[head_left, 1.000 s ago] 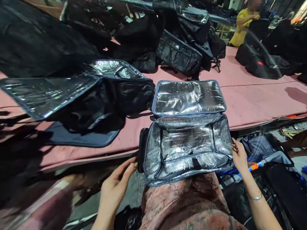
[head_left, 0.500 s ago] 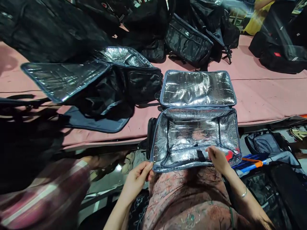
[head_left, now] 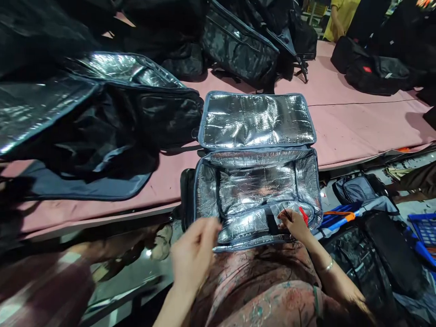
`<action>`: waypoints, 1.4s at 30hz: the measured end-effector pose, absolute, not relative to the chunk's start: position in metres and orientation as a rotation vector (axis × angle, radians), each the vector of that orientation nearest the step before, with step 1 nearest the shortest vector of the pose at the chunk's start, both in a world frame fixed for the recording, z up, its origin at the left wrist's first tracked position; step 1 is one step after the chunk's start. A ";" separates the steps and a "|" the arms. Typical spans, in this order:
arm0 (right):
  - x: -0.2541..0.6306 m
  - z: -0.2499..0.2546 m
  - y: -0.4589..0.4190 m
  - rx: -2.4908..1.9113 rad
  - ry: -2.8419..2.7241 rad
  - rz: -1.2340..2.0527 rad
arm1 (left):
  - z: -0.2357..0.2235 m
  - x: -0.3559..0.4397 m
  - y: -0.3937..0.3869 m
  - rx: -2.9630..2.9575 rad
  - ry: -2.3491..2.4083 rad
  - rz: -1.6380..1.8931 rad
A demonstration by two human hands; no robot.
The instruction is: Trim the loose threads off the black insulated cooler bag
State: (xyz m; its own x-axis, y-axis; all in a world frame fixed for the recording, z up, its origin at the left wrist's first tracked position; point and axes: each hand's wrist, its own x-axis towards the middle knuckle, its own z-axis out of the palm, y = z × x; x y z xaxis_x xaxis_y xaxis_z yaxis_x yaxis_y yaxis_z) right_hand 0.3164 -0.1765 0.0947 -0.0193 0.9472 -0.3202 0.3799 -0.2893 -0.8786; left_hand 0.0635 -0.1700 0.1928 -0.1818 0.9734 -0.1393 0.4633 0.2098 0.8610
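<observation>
A cooler bag (head_left: pixel 257 190) with silver foil lining and grey-blue piping stands open in front of me, its lid (head_left: pixel 257 120) folded back on the table. My left hand (head_left: pixel 194 254) is over its front left corner, fingers curled but smeared by motion; whether it touches the bag I cannot tell. My right hand (head_left: pixel 293 223) is closed at the front rim, fingertips pinched beside a black strap (head_left: pixel 271 221) on the lining. Something thin and dark shows at those fingertips, too small to name. A red piece (head_left: pixel 303 216) shows just behind this hand.
The pink-covered table (head_left: pixel 357 129) bears another open foil-lined bag (head_left: pixel 170 118) at left, a camouflage bag (head_left: pixel 240 47) behind and black bags (head_left: pixel 374 72) at far right. A person in yellow (head_left: pixel 342 18) stands beyond. More bags (head_left: pixel 361 188) lie low at right; another person's arm (head_left: pixel 85 250) shows lower left.
My left hand has come off the bag's front left corner and risen. My right hand still pinches near the front rim, now nearer the black strap. The view has shifted to the right.
</observation>
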 end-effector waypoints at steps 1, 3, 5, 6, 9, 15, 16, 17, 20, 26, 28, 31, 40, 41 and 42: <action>0.316 0.095 -0.176 -1.702 -1.376 1.297 | 0.188 0.081 -0.163 1.351 1.628 0.789; 0.316 0.095 -0.176 -1.716 -1.357 1.258 | 0.168 0.116 -0.151 1.207 1.452 0.569; 0.318 0.095 -0.178 -1.729 -1.370 1.164 | 0.140 0.145 -0.146 1.151 1.383 0.513; 0.318 0.095 -0.179 -1.734 -1.382 1.113 | 0.127 0.156 -0.146 1.122 1.348 0.501; 0.319 0.093 -0.185 -1.753 -1.415 0.998 | 0.096 0.169 -0.152 1.024 1.280 0.500; 0.320 0.094 -0.181 -1.787 -1.587 0.902 | 0.081 0.159 -0.166 0.769 1.185 0.598; 0.321 0.095 -0.179 -1.795 -1.627 0.890 | 0.081 0.158 -0.167 0.736 1.172 0.622; 0.322 0.096 -0.177 -1.801 -1.666 0.882 | 0.081 0.157 -0.168 0.707 1.163 0.641; 0.325 0.100 -0.174 -1.813 -1.774 0.887 | 0.081 0.155 -0.169 0.647 1.149 0.668; 0.323 0.098 -0.174 -1.834 -1.892 0.889 | 0.083 0.153 -0.168 0.576 1.134 0.671; 0.323 0.097 -0.174 -1.825 -1.900 0.890 | 0.083 0.153 -0.167 0.564 1.131 0.671; 0.323 0.096 -0.170 -1.799 -1.881 0.893 | 0.084 0.153 -0.167 0.551 1.126 0.675; 0.310 0.087 -0.152 -1.666 -1.853 0.995 | 0.094 0.148 -0.164 0.524 1.061 0.659; 0.309 0.088 -0.151 -1.656 -1.843 1.002 | 0.093 0.149 -0.164 0.530 1.059 0.666; 0.308 0.090 -0.151 -1.642 -1.832 1.007 | 0.093 0.150 -0.164 0.542 1.060 0.676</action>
